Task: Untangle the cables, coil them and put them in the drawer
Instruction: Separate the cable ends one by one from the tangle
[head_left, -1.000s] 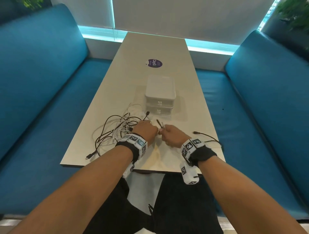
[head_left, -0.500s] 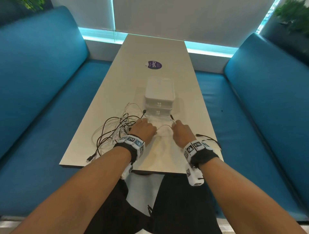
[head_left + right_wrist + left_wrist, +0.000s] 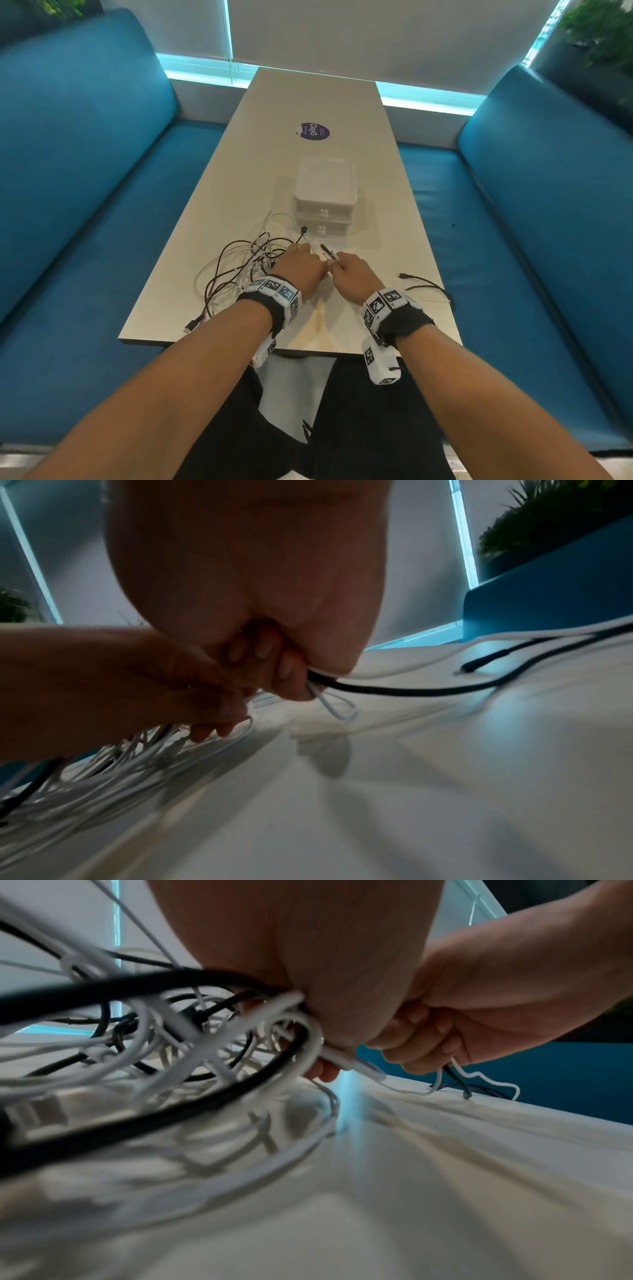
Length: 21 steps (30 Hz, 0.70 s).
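A tangle [image 3: 246, 267] of black and white cables is spread on the table [image 3: 318, 99], on the near left side of the drawer box [image 3: 324, 202]. The box is a white two-tier unit, both drawers pushed in, and it is set near the middle of the table's width.

The left hand [image 3: 303, 269] is seen just in front of the box, at the right edge of the tangle. Its fingers are curled, and several white and black loops are gripped in them, as is shown in the left wrist view [image 3: 308, 993]. Which single cable is held cannot be told.

The right hand [image 3: 356, 277] is placed just beside the left hand, fingertips nearly touching, in front of the box. Its fingers [image 3: 284, 669] are clenched around a black cable [image 3: 411, 691] and a thin white cable [image 3: 339, 710] together. A black plug end [image 3: 327, 251] is seen sticking out past the knuckles toward the box. From the grip, the black cable is run to the box's near right, where a loose end [image 3: 404, 275] is laid on the table close to the right edge.

Another black plug [image 3: 303, 230] is raised out of the tangle, just left of the lower drawer. A third connector [image 3: 190, 325] is laid near the table's front left corner.

A round purple sticker [image 3: 312, 131] is fixed to the table beyond the box. Blue benches [image 3: 85, 171] are set along both long sides.
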Each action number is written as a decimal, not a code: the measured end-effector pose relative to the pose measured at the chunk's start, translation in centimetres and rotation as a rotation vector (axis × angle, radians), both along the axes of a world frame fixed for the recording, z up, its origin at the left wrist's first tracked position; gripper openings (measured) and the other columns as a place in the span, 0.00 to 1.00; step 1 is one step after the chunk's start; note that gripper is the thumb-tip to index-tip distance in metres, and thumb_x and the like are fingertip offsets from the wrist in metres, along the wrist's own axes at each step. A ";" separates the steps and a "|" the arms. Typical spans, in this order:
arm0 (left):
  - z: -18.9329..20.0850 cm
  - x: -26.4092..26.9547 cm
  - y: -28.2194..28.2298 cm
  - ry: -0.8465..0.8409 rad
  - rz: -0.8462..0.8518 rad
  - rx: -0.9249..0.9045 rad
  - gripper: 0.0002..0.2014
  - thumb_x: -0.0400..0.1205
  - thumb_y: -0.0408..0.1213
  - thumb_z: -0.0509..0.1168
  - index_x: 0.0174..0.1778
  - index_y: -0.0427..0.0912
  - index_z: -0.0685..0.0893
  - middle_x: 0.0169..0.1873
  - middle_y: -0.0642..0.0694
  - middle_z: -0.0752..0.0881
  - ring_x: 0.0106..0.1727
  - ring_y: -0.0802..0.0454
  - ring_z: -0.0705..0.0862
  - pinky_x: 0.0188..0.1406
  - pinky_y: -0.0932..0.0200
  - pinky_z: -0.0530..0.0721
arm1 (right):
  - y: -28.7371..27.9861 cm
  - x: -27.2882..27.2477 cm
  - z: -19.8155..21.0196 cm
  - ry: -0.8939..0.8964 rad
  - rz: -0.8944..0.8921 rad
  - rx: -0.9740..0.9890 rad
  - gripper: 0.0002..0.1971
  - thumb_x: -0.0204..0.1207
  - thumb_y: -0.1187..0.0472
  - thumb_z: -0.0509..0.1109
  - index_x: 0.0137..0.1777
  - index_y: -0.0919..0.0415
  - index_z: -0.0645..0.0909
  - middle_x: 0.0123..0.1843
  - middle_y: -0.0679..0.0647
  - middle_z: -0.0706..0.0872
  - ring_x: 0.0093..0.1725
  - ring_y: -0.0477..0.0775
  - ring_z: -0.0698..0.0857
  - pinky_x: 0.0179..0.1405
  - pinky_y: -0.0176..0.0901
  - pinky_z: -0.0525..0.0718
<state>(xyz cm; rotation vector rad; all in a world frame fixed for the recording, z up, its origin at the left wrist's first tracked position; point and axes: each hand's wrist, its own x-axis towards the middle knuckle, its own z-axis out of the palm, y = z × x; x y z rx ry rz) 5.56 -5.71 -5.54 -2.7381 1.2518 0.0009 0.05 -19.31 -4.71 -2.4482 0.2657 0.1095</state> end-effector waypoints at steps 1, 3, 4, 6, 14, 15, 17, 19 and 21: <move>0.0 -0.1 0.1 -0.009 -0.008 -0.013 0.11 0.88 0.43 0.57 0.58 0.51 0.85 0.48 0.50 0.87 0.61 0.43 0.76 0.61 0.46 0.68 | 0.0 0.2 -0.4 0.022 0.019 -0.022 0.14 0.87 0.56 0.56 0.42 0.61 0.75 0.43 0.58 0.82 0.44 0.61 0.80 0.41 0.47 0.70; 0.0 -0.3 0.4 -0.032 -0.006 -0.046 0.11 0.89 0.44 0.57 0.57 0.53 0.85 0.49 0.51 0.87 0.61 0.44 0.76 0.60 0.45 0.68 | -0.4 0.2 -0.7 0.057 0.044 -0.038 0.14 0.87 0.56 0.57 0.45 0.62 0.79 0.45 0.59 0.84 0.45 0.60 0.82 0.42 0.47 0.72; 0.1 -0.4 0.5 -0.033 0.006 -0.059 0.12 0.89 0.45 0.56 0.56 0.53 0.86 0.49 0.52 0.86 0.61 0.44 0.76 0.61 0.45 0.68 | -0.6 0.2 -0.8 0.069 0.055 -0.050 0.13 0.87 0.56 0.58 0.47 0.62 0.80 0.45 0.59 0.85 0.45 0.59 0.82 0.42 0.47 0.73; 0.0 -0.4 0.5 -0.021 0.034 -0.064 0.13 0.89 0.46 0.55 0.53 0.51 0.87 0.50 0.52 0.86 0.61 0.45 0.76 0.62 0.45 0.67 | -0.8 -0.1 -1.0 0.067 0.089 -0.092 0.13 0.86 0.56 0.59 0.51 0.63 0.80 0.47 0.59 0.86 0.46 0.60 0.83 0.44 0.50 0.77; 0.9 0.5 1.7 -0.023 0.121 0.047 0.13 0.87 0.43 0.57 0.55 0.50 0.87 0.53 0.52 0.87 0.64 0.44 0.73 0.63 0.41 0.64 | -3.7 -1.3 -0.4 0.079 -0.014 -0.515 0.13 0.88 0.53 0.53 0.61 0.59 0.74 0.50 0.61 0.85 0.48 0.66 0.86 0.44 0.53 0.83; 0.9 0.7 2.1 -0.022 0.141 0.053 0.13 0.87 0.43 0.57 0.55 0.51 0.87 0.52 0.53 0.87 0.64 0.44 0.73 0.64 0.41 0.64 | -4.9 -1.6 -0.2 0.101 -0.059 -0.548 0.12 0.88 0.54 0.53 0.60 0.59 0.75 0.51 0.61 0.86 0.48 0.65 0.86 0.44 0.53 0.84; 0.9 0.9 2.5 -0.001 0.165 0.044 0.12 0.86 0.43 0.57 0.54 0.53 0.86 0.50 0.54 0.88 0.64 0.44 0.73 0.64 0.40 0.63 | -6.7 -2.2 0.0 0.152 -0.160 -0.536 0.11 0.87 0.57 0.54 0.59 0.60 0.75 0.52 0.61 0.86 0.48 0.65 0.86 0.46 0.53 0.84; 0.9 0.8 2.5 0.012 0.157 0.045 0.09 0.86 0.43 0.59 0.52 0.55 0.85 0.46 0.54 0.88 0.62 0.45 0.73 0.62 0.41 0.62 | -6.9 -2.2 0.3 0.150 -0.226 -0.472 0.11 0.86 0.59 0.54 0.61 0.61 0.75 0.54 0.63 0.85 0.51 0.66 0.86 0.45 0.51 0.81; 0.9 0.5 2.0 0.007 0.140 0.069 0.07 0.84 0.41 0.61 0.51 0.56 0.84 0.43 0.53 0.87 0.61 0.45 0.73 0.59 0.42 0.63 | -6.0 -1.7 0.6 0.076 -0.245 -0.419 0.12 0.87 0.59 0.53 0.63 0.63 0.73 0.56 0.65 0.84 0.53 0.68 0.85 0.46 0.53 0.79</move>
